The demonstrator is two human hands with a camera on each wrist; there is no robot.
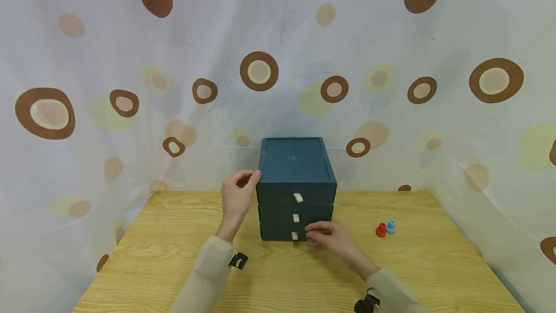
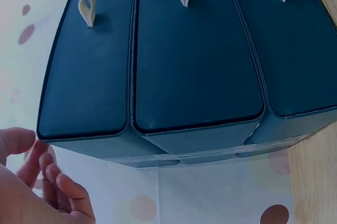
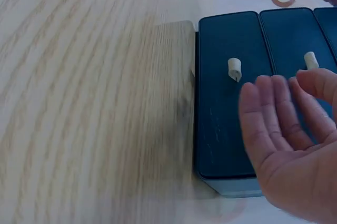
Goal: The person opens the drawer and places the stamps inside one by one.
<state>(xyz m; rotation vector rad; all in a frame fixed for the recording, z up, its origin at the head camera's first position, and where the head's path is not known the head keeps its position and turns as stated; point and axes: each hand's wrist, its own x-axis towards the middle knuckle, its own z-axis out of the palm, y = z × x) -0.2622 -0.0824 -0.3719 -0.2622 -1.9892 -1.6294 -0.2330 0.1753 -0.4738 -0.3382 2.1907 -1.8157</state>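
Note:
A dark blue three-drawer box (image 1: 297,161) stands on the table, its drawer fronts facing me, each with a small white pull loop (image 1: 296,218). My left hand (image 1: 238,194) is at the box's upper left front corner, thumb tip right at the edge. In the left wrist view its fingers (image 2: 68,188) are loosely bent beside that corner, around nothing. My right hand (image 1: 332,240) hovers in front of the lowest drawer, just right of its loop (image 1: 295,235). The right wrist view shows its fingers (image 3: 255,116) gently bent, apart from the bottom loop (image 3: 235,69).
Right of the box, a red cone-shaped piece (image 1: 381,230) and a light blue one (image 1: 391,227) stand side by side on the wooden table (image 1: 173,264). A white curtain (image 1: 286,23) with brown and green spots hangs behind the table and along its sides.

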